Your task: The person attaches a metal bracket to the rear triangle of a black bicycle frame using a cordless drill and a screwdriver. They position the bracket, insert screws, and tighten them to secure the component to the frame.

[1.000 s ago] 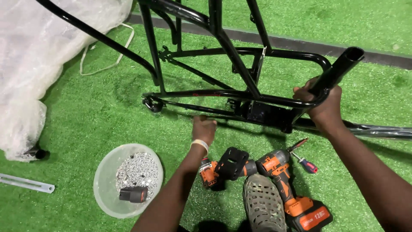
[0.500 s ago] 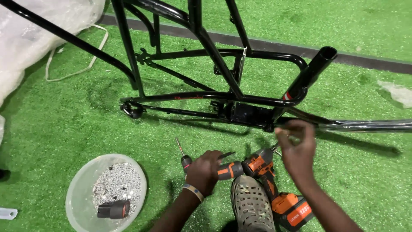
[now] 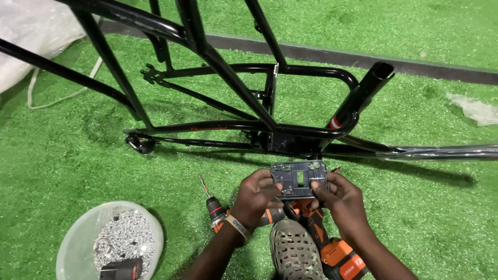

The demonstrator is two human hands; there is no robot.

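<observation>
Grey plate (image 3: 299, 180) held flat betw both hands, long axis L-R: left hand (image 3: 256, 196) fingers closed on its left edge, right hand (image 3: 340, 199) on the right. Black frame (image 3: 290, 136) sits just beyond it (drills lie under the wrists).

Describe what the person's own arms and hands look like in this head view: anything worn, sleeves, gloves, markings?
Both arms are bare to the bottom edge of the frame, with no sleeves in view. The left hand and right hand wear no gloves, and the fingers show no rings. The only item worn is a narrow tan wristband with dark lettering on the left wrist. The right wrist carries nothing.
</observation>
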